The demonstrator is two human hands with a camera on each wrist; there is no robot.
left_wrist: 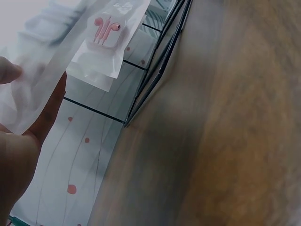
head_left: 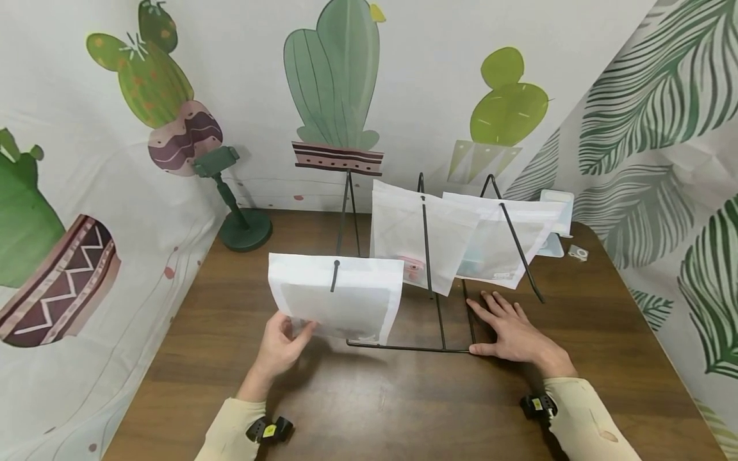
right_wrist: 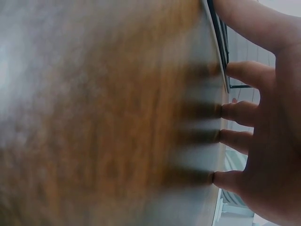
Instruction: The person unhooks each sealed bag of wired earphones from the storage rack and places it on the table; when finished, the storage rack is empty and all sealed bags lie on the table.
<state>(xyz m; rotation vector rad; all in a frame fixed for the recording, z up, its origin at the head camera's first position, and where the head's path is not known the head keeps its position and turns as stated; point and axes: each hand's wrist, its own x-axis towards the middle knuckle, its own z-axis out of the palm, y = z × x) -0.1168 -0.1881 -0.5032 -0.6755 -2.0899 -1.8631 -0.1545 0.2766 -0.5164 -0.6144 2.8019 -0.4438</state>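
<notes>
Left hand [head_left: 280,342]: pinching the lower left corner of the left bag [head_left: 337,307]
Right hand [head_left: 513,333]: released, fingers spread on the table [head_left: 369,410], thumb at the front right corner of the rack [head_left: 409,348]
Left bag: hanging at the rack's left, left of the table's middle
Middle bag [head_left: 403,224]: hanging beside it, nearer the table's far edge, pink earphones [left_wrist: 99,22] showing
Green stand [head_left: 245,230]: by the table's far left corner

rack [head_left: 415,348]: smooth metal | pouches [head_left: 340,307]: matt translucent plastic | table [head_left: 496,416]: semi-gloss wood-grain | backdrop [head_left: 242,38]: matt cloth
</notes>
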